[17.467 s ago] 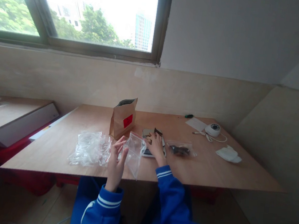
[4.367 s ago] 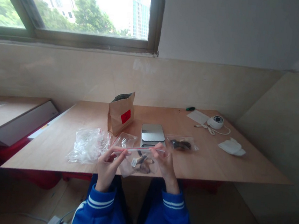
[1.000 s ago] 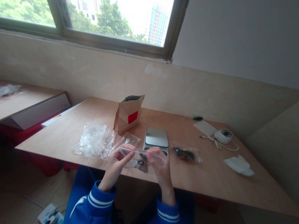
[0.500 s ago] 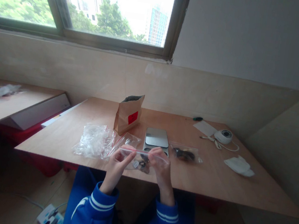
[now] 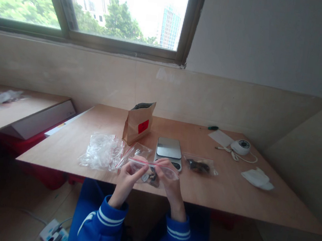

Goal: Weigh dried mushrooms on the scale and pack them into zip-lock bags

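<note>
A clear zip-lock bag [image 5: 151,179] with a red-lined top hangs between my two hands at the table's front edge. Dark and tan pieces lie inside it; their kind is too small to make out. My left hand [image 5: 128,174] pinches the zip strip left of its middle. On the other side my right hand [image 5: 169,177] grips the same strip, its fingers close to the left ones. Just behind the hands is a digital kitchen scale [image 5: 169,148] with a bare metal plate. Another zip-lock bag [image 5: 199,166] with dark contents lies right of the scale.
Left of my hands lie a pile of clear plastic bags [image 5: 101,152] and a flat one [image 5: 139,150]. Behind stands an open brown paper pouch [image 5: 138,123]. To the right are a white dome camera [image 5: 240,147], a white cloth [image 5: 258,178], paper [image 5: 220,138] and a green-handled screwdriver [image 5: 213,128].
My right hand has slid left along the bag's zip strip, nearer my left hand. More of the scale's front now shows. The left hand has barely moved.
</note>
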{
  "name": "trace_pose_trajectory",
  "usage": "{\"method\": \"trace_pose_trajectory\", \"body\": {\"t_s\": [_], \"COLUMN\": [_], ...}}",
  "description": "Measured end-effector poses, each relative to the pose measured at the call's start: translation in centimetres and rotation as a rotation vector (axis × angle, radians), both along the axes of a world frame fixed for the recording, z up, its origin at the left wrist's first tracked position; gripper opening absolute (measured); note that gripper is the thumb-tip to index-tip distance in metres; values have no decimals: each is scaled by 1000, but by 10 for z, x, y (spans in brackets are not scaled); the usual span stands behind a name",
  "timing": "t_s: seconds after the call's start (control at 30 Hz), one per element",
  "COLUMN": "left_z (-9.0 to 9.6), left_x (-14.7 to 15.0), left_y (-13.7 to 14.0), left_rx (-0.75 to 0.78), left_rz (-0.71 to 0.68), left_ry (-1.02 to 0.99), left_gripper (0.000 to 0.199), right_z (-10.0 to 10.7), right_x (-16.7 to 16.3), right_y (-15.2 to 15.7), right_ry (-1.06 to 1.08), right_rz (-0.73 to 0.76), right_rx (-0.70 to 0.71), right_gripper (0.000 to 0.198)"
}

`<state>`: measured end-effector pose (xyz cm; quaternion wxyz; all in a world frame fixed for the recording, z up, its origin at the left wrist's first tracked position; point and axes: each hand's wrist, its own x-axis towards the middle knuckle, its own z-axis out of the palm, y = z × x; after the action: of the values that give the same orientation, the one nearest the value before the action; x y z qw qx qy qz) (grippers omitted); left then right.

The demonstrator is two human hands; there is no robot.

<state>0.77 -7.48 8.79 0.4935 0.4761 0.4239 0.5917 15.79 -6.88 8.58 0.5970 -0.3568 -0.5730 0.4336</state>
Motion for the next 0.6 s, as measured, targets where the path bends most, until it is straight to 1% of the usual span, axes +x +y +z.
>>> {"method": "trace_pose_trajectory", "body": {"t_s": [0.13, 0.23, 0.37, 0.5, 0.6], "left_z": [-1, -2, -1, 2, 3], "left_x": [1, 2, 2, 2, 4], "left_y": [1, 0, 0, 0, 2], "left_rx": [69, 46, 13, 21, 19], "left_rz": [39, 66, 48, 6, 72], "left_ry": [27, 16, 27, 67, 68], "left_gripper": [19, 21, 22, 24, 24], "right_z": [0, 1, 0, -4, -7], "right_x": [-1, -2, -3, -6, -12], "right_y": [1, 1, 1, 1, 2], "right_ry": [-53, -58, -34, 41, 73], "right_rz": [-84, -130, -109, -88, -93], "right_rx": [103, 126, 41, -58, -105], "right_gripper": [12, 13, 15, 19, 21]}}
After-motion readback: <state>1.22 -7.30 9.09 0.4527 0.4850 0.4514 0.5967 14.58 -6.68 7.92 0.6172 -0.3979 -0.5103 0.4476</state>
